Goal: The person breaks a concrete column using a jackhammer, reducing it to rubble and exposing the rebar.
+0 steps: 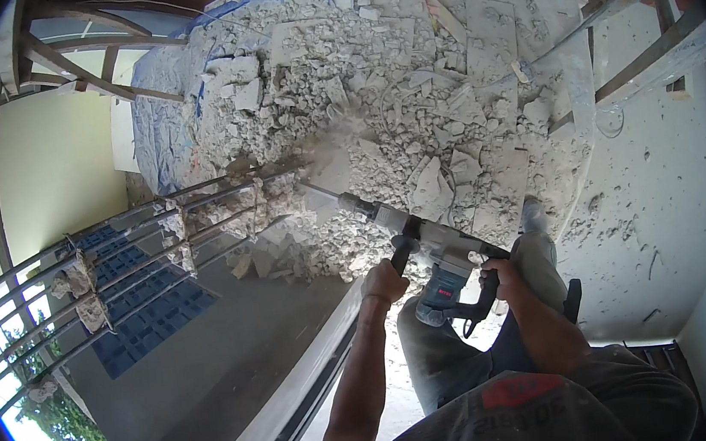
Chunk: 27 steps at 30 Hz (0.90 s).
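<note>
A grey and dark-green demolition hammer (446,249) lies across the middle of the view, its chisel (321,191) pointing up and left. My left hand (385,284) is closed around the black side handle (405,251). At the back of the tool, my right hand (506,280) grips the rear handle (483,297). The chisel's tip overlaps broken concrete (282,202) that clings to the end of several exposed steel bars (150,257). Pale dust hangs around the tip.
Concrete rubble (305,88) covers the floor ahead, partly over a blue tarp (164,145). Wooden frames (79,68) stand at the upper left, with more timber (654,60) at the right. A pale ledge (299,360) runs below my left arm. My leg (538,257) is beside the tool.
</note>
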{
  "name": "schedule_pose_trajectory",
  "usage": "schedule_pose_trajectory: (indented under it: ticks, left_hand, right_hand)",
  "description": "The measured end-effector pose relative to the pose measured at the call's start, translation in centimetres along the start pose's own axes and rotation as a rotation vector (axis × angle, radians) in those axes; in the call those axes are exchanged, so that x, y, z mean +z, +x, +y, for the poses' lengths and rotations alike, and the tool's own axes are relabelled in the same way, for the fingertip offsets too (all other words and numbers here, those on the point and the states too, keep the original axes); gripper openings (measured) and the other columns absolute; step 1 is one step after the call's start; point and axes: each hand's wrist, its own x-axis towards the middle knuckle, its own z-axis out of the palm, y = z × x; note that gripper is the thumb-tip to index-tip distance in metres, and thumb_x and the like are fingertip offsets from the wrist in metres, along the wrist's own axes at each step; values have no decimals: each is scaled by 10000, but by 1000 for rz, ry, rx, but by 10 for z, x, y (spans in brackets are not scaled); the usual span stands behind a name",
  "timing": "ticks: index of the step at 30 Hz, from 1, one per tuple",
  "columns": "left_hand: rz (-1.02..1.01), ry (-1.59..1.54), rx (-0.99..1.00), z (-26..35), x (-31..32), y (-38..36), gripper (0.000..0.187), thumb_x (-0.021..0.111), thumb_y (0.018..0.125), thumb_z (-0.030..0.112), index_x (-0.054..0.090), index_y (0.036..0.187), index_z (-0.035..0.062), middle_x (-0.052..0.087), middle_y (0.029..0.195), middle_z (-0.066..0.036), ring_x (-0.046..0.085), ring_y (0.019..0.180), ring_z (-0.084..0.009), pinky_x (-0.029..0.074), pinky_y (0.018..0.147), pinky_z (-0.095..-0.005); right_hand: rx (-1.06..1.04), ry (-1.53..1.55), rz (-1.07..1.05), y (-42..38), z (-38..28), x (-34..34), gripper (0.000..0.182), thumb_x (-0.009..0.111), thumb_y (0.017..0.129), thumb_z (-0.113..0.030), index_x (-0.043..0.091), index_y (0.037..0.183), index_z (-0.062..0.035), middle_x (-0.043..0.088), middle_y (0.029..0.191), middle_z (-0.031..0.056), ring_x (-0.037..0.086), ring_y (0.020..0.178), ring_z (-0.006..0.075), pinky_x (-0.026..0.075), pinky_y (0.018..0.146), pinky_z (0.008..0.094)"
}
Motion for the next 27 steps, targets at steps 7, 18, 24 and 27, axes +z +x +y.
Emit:
schedule_pose_trajectory:
  ticks: [7,18,24,27]
  left_hand:
    - [166,-69,-34,0,-14,44,425,710,718,274,671,1049,10,708,1001,-223,680,995,-382,532,869,-469]
    - [146,-46,-99,62,15,-16,331,610,802,214,604,1080,35,712,945,-214,703,906,-375,549,785,-494]
    - [175,-25,-180,72,13,-25,300,607,802,192,616,1058,37,713,930,-204,706,896,-364,555,771,-483]
    - [216,-8,-138,69,21,-17,278,614,815,219,631,1051,73,722,926,-153,711,883,-336,557,756,-479]
  right_hand:
    - [-108,-108,-265,41,-76,55,91,656,769,-24,598,824,-66,588,736,81,605,706,261,489,621,429]
    - [-95,-184,-240,-20,-86,-23,225,687,807,-63,648,1028,-50,692,869,124,692,890,329,527,714,450]
    - [-82,-172,-232,-34,-78,-18,233,657,824,-56,644,1056,-38,695,892,137,695,864,303,525,709,420]
    - [-208,-188,-219,-43,-91,-5,249,636,827,-26,618,1075,-42,677,863,139,690,849,320,522,683,402]
